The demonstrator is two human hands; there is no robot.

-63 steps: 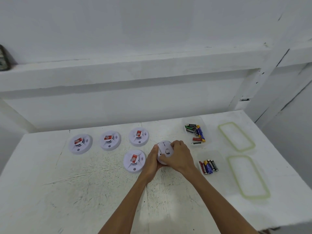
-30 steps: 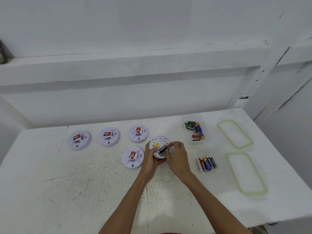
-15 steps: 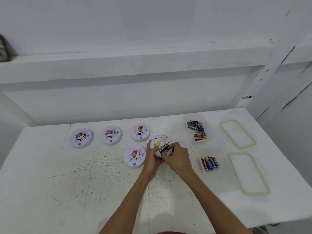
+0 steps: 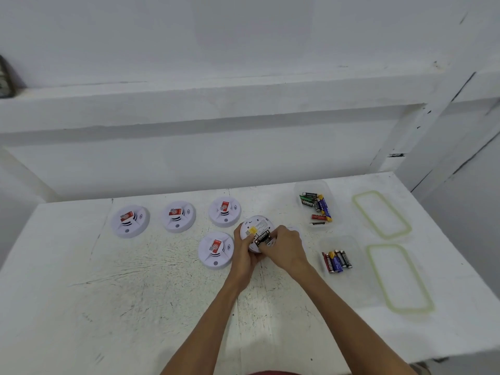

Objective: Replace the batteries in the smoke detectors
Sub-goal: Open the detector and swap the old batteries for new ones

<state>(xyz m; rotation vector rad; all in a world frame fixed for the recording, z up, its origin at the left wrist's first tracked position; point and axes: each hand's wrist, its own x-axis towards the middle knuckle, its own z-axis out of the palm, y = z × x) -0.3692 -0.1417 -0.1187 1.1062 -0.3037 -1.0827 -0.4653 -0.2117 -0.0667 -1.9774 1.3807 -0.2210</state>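
Observation:
A white smoke detector is turned back-side up near the table's middle, its battery bay uncovered, with dark batteries and a yellow tab showing. My left hand grips its left edge. My right hand curls over its right side, fingertips on the batteries. A small white piece, perhaps the cover, lies just behind my right hand. Several other detectors lie face up with red stickers, such as the detector beside my left hand and the detector behind it.
Two clear tubs hold loose batteries: a far tub and a near tub. Two green-rimmed lids lie to their right, a far lid and a near lid. The white table ends at a wall behind.
The detector was whole and gripped by both hands two seconds ago. Since then its back has come open, exposing the batteries, and my right fingers have moved onto them.

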